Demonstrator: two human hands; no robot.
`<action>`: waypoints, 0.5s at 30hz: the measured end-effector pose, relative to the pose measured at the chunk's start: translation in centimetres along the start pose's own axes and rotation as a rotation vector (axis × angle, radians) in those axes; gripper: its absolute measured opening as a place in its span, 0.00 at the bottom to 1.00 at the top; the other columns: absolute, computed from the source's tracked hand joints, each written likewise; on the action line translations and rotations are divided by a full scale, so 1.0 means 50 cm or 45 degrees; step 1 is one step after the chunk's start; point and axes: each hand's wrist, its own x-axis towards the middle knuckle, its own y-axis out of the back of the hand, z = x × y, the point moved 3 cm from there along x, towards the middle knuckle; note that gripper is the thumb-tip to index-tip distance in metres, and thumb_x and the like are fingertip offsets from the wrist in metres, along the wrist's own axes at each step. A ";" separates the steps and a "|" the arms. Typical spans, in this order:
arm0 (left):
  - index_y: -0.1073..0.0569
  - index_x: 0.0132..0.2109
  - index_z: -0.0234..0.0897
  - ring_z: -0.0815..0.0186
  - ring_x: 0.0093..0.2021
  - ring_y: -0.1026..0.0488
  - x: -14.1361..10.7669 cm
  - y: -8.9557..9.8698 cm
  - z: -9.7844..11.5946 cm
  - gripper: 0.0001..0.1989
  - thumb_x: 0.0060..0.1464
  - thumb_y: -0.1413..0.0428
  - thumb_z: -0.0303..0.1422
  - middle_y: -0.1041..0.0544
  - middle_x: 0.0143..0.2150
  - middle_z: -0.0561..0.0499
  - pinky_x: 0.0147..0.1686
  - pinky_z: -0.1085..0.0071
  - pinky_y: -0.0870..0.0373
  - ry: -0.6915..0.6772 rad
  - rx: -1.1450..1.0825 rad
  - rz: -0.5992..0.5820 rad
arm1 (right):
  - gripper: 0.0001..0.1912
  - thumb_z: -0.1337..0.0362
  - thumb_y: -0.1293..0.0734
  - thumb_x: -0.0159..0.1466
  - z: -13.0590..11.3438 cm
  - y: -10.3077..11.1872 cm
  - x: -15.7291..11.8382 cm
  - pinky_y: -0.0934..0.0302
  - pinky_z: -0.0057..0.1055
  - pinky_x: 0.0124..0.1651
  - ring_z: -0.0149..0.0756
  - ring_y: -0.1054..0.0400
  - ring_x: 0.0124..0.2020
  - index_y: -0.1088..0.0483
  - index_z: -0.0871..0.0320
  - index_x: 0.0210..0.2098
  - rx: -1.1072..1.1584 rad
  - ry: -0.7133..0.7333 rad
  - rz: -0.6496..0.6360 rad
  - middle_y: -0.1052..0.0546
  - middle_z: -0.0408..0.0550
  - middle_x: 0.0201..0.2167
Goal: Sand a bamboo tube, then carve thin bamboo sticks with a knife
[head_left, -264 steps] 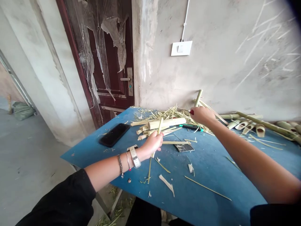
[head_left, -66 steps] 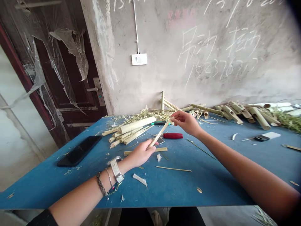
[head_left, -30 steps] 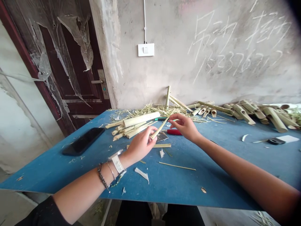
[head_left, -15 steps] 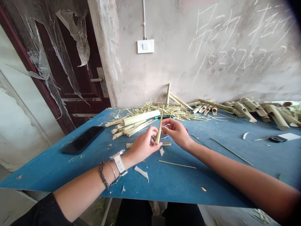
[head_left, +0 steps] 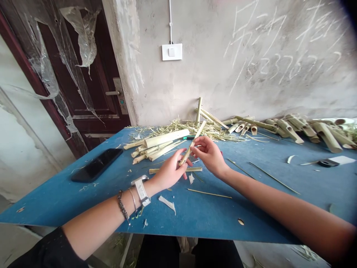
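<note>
A thin split bamboo piece (head_left: 198, 134) slants up and to the right between my two hands, above the blue table. My right hand (head_left: 208, 153) pinches it around its middle, thumb and fingers closed on it. At its lower end is my left hand (head_left: 174, 165), fingers curled round behind the strip and thumb in front. Just beyond my left hand lies a bundle of cut bamboo pieces (head_left: 167, 138). Another bamboo strip (head_left: 193, 169) lies flat on the table, partly behind my left hand.
A black phone (head_left: 96, 165) lies at the left of the blue table (head_left: 206, 219). Bamboo shavings (head_left: 178, 126) and cut bamboo tubes (head_left: 325, 137) line the wall. Thin strips (head_left: 275, 178) and a black-and-white object (head_left: 329, 163) lie at right.
The bamboo strip has tilted from nearly upright to leaning right. My right hand has moved slightly and now grips it; my left fingers have loosened and shifted around its lower end.
</note>
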 end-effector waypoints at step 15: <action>0.32 0.43 0.32 0.65 0.36 0.27 0.009 0.000 -0.007 0.11 0.58 0.51 0.35 0.26 0.38 0.45 0.42 0.64 0.32 -0.077 -0.150 -0.103 | 0.13 0.66 0.38 0.59 -0.037 -0.001 -0.022 0.33 0.28 0.32 0.29 0.31 0.28 0.34 0.59 0.44 -0.489 0.346 -0.064 0.27 0.45 0.30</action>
